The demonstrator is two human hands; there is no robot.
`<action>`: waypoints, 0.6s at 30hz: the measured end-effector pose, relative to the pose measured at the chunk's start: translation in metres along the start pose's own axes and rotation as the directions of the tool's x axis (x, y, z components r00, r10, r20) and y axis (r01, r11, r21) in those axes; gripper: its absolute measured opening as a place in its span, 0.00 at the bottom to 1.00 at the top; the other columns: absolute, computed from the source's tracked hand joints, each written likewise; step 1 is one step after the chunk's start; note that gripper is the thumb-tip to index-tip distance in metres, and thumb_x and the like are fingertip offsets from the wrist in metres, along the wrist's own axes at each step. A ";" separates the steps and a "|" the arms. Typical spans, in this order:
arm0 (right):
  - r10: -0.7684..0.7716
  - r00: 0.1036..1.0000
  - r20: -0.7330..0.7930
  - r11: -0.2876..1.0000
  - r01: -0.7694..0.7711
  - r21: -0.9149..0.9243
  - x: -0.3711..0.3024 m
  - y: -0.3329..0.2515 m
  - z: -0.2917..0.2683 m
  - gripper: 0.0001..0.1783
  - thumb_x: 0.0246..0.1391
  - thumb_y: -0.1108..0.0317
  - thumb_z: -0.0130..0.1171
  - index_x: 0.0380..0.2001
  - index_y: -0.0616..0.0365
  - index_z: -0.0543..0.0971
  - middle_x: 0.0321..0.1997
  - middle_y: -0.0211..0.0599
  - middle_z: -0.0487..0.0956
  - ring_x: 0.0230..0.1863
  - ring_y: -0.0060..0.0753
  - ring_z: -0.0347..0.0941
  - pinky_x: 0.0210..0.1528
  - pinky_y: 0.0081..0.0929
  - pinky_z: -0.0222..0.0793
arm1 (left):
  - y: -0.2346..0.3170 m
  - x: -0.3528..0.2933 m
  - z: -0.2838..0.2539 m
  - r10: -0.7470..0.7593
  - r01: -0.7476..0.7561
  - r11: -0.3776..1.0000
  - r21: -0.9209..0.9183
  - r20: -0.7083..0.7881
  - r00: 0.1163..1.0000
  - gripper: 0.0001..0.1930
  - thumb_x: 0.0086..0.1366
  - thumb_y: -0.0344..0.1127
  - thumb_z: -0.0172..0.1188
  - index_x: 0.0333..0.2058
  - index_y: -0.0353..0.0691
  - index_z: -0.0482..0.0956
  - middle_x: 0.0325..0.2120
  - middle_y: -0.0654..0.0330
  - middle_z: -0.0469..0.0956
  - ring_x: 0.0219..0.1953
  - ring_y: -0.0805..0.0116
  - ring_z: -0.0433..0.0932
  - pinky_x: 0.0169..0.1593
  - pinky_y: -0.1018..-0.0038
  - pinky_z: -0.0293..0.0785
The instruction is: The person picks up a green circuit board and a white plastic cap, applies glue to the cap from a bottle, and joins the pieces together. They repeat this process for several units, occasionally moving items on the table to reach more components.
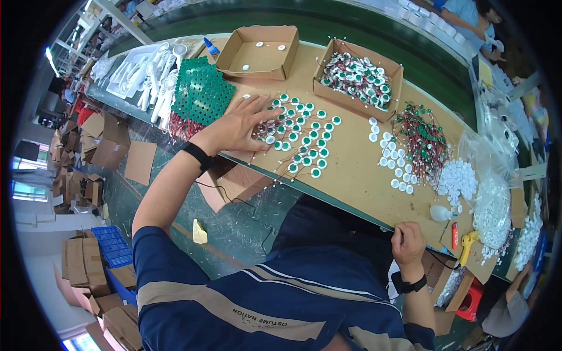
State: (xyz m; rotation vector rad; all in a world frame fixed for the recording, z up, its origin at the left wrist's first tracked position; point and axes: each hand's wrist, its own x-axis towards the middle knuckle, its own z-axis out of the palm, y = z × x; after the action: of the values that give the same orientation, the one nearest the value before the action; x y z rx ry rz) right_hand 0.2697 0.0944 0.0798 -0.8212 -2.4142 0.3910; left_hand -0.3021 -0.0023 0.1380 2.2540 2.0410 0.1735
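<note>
My left hand (pixel 241 124) lies spread, palm down, at the left end of a group of round white pieces with green centres (pixel 301 130). Its fingertips touch the nearest of these pieces, and thin red wires trail from several of them. Under the palm, part of the group is hidden. At the front edge of the table, my right hand (pixel 408 243) is curled into a fist, with nothing showing in it. White caps (pixel 399 164) sit in short rows farther right, beside a heap of wired green discs (pixel 420 137).
Behind the pieces stand an open cardboard box (pixel 257 65) and a fuller box of wired pieces (pixel 329 93). Green perforated sheets (pixel 202 90) and white handheld fan bodies (pixel 159 82) lie left. A squeeze bottle (pixel 440 213), red lighter-like item (pixel 454 235) and yellow glue gun (pixel 468 248) lie right.
</note>
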 end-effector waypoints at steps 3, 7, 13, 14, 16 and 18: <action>0.008 1.000 0.000 1.000 -0.008 0.001 -0.001 0.000 0.001 0.09 0.58 0.81 0.69 0.40 0.59 0.84 0.39 0.47 0.83 0.36 0.56 0.84 0.37 0.45 0.80 | -0.001 -0.002 0.005 -0.002 0.001 1.000 -0.010 -0.011 1.000 0.46 0.64 0.59 0.77 0.79 0.60 0.72 0.81 0.46 0.66 0.81 0.37 0.63 0.85 0.44 0.55; 0.013 1.000 0.004 1.000 -0.013 -0.005 -0.002 0.002 0.001 0.09 0.58 0.81 0.70 0.40 0.59 0.84 0.39 0.47 0.83 0.37 0.56 0.84 0.37 0.45 0.80 | 0.001 -0.011 0.013 0.013 -0.012 1.000 0.011 -0.080 0.997 0.40 0.70 0.54 0.74 0.78 0.56 0.74 0.78 0.48 0.69 0.78 0.40 0.67 0.83 0.44 0.59; 0.010 1.000 -0.006 1.000 -0.010 -0.018 -0.002 0.002 0.002 0.09 0.58 0.81 0.70 0.40 0.59 0.84 0.39 0.47 0.83 0.37 0.56 0.84 0.37 0.45 0.81 | 0.011 -0.012 0.014 -0.018 0.022 0.998 0.060 -0.078 0.997 0.31 0.76 0.49 0.70 0.74 0.50 0.77 0.68 0.50 0.76 0.70 0.44 0.75 0.77 0.49 0.70; 0.006 1.000 -0.010 1.000 -0.006 -0.024 -0.002 0.002 0.001 0.09 0.58 0.81 0.70 0.40 0.59 0.84 0.39 0.47 0.83 0.36 0.56 0.84 0.37 0.45 0.81 | 0.011 -0.012 0.015 -0.012 0.016 0.998 0.058 -0.071 0.997 0.28 0.77 0.48 0.68 0.71 0.47 0.78 0.64 0.50 0.77 0.68 0.45 0.77 0.74 0.52 0.73; 0.001 1.000 -0.015 1.000 -0.002 -0.023 -0.002 0.002 0.002 0.09 0.58 0.81 0.70 0.40 0.59 0.84 0.39 0.47 0.83 0.36 0.56 0.84 0.37 0.45 0.81 | 0.011 -0.013 0.019 -0.001 0.004 0.998 0.056 -0.056 0.998 0.24 0.78 0.47 0.66 0.65 0.40 0.80 0.58 0.51 0.78 0.64 0.48 0.80 0.68 0.56 0.78; -0.005 1.000 -0.022 1.000 0.005 -0.024 -0.003 0.002 0.003 0.09 0.58 0.81 0.70 0.40 0.59 0.84 0.39 0.47 0.83 0.36 0.56 0.84 0.37 0.45 0.81 | 0.007 -0.013 0.025 -0.016 0.018 0.998 0.066 -0.034 0.999 0.23 0.79 0.46 0.66 0.63 0.39 0.80 0.57 0.50 0.78 0.60 0.48 0.82 0.65 0.56 0.80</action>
State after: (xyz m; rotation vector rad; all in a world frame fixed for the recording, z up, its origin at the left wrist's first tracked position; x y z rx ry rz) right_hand 0.2707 0.0938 0.0753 -0.8257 -2.4043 0.3497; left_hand -0.2927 -0.0161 0.1143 2.2864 2.1125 0.1444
